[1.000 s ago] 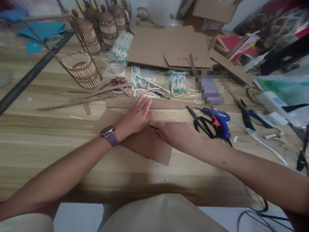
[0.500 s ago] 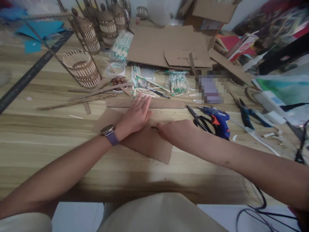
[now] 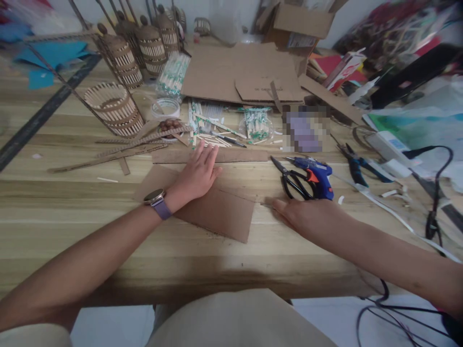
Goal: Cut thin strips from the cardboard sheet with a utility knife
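Observation:
My left hand [image 3: 198,172] lies flat with its fingers stretched out, pressing on a brown cardboard piece [image 3: 231,214] and reaching toward a long cardboard strip [image 3: 235,155] behind it. A watch is on that wrist. My right hand [image 3: 294,214] is closed low over the table, just right of the cardboard piece. A thin tip [image 3: 266,205] sticks out from its fingers toward the cardboard; the rest is hidden in the hand, so its kind is unclear. Black scissors [image 3: 294,180] and a blue glue gun [image 3: 318,176] lie just beyond my right hand.
Stick-and-cardboard baskets [image 3: 117,111] stand at the back left, near cardboard strips [image 3: 108,159]. Behind my hands lie loose sticks, a pen [image 3: 233,140], a tape roll [image 3: 165,108], bagged sticks [image 3: 257,124] and cardboard sheets [image 3: 213,72]. Pliers [image 3: 358,166] and cables [image 3: 434,221] are at right.
My right hand has moved right, off the cardboard piece to the table beside it, still closed on the thin thing. My left hand stays flat on the cardboard. The view has shifted slightly.

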`<move>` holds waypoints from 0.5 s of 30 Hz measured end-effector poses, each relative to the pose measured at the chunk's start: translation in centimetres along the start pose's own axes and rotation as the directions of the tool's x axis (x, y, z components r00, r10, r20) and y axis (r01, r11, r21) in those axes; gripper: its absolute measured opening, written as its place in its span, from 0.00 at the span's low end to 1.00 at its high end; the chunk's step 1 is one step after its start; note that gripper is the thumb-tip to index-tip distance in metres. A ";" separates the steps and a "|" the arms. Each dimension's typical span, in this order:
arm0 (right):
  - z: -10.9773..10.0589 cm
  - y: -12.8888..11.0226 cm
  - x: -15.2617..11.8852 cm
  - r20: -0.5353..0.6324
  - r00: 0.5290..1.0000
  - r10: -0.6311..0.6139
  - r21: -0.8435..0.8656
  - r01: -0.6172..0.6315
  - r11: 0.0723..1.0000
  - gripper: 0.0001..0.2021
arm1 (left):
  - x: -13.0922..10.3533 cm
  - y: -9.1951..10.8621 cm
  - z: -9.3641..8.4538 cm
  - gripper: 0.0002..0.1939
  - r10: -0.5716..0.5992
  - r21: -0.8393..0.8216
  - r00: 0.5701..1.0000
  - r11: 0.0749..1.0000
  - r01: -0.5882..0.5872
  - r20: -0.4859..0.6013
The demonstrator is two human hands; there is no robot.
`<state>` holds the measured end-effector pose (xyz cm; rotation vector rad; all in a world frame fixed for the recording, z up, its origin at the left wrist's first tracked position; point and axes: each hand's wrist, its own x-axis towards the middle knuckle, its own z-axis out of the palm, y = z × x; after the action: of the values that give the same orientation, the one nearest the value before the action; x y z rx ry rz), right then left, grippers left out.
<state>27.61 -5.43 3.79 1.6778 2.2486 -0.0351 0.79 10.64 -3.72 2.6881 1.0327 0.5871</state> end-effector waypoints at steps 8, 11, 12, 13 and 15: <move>-3.9 -1.1 0.7 0.198 0.974 0.109 -0.025 -0.107 0.994 0.19 | 0.3 0.1 -1.4 0.28 -0.089 -0.069 0.995 0.993 0.091 0.032; -3.8 -2.5 2.7 0.081 0.982 0.171 -0.063 -0.166 0.984 0.20 | -0.5 0.0 -3.6 0.29 0.002 -0.043 0.993 0.999 0.003 0.119; -3.6 -2.7 3.4 0.058 0.982 0.181 -0.065 -0.177 0.982 0.20 | -0.9 -0.1 -4.5 0.30 0.054 -0.026 0.980 0.998 -0.050 0.194; -3.4 -2.9 4.1 0.042 0.981 0.189 -0.063 -0.186 0.981 0.19 | -1.3 -0.2 -5.5 0.32 0.092 0.001 0.955 0.995 -0.097 0.283; -3.0 -3.0 5.2 0.021 0.980 0.199 -0.058 -0.198 0.979 0.19 | -2.2 -0.3 -7.3 0.42 0.101 0.090 0.890 0.984 -0.157 0.444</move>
<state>22.71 -0.84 4.63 1.8515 2.0330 0.0525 -4.02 9.74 2.10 2.8169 0.7896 -0.0784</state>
